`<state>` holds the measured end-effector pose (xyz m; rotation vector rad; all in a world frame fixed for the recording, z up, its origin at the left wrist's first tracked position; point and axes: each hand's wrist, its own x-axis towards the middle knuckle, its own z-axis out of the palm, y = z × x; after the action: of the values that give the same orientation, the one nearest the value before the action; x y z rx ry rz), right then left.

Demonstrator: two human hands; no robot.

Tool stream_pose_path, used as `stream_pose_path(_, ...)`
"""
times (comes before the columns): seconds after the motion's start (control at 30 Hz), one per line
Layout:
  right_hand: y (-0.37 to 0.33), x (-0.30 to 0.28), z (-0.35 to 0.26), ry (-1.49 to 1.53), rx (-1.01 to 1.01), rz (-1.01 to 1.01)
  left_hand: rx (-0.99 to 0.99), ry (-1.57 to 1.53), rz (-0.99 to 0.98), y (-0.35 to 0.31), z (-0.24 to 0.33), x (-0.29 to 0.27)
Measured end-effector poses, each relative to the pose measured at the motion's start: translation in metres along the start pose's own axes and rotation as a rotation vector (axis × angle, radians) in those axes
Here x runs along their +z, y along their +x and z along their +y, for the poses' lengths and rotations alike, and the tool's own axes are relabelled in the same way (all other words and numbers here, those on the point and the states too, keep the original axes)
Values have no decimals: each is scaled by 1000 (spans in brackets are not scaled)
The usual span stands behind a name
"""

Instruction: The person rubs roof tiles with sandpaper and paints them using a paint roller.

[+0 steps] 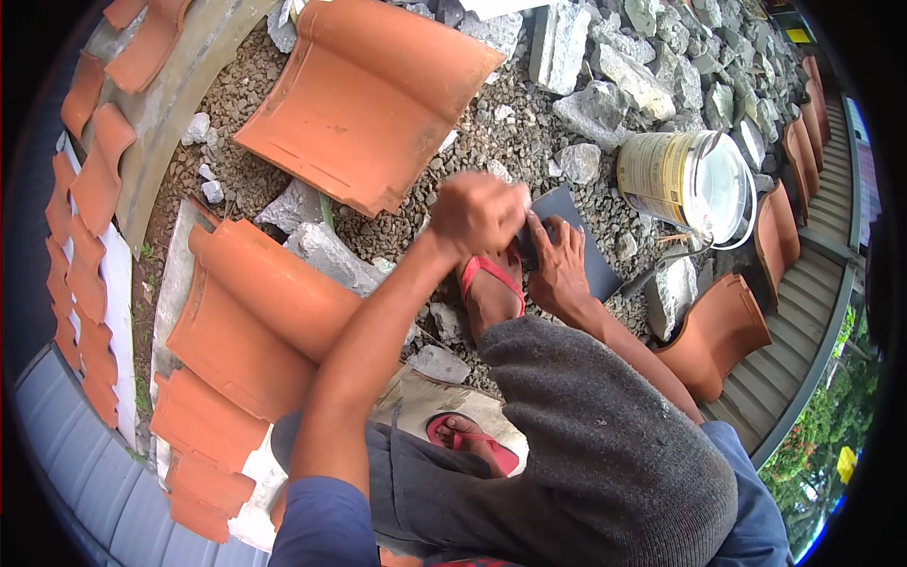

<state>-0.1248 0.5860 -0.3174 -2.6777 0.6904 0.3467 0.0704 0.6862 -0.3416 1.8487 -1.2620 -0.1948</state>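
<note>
Steady the black sheet point(598, 262), just left of the plastic pail point(654, 175), beneath the slightly spread fingers of your right hand point(561, 260), and move your left hand point(475, 214) gently, its fingers tightly curled, contents unclear.

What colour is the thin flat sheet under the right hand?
Dark grey sheet, seen in the head view.
</note>
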Motion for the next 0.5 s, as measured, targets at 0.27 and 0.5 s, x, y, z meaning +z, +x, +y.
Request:
stream_pose_path(0.27,6,0,-24,59,-32,-71,-63,915,279,119,-145,-38)
stream_pose_path(0.5,0,1,-5,12,12,-33,566,110,-119,116,-38,1)
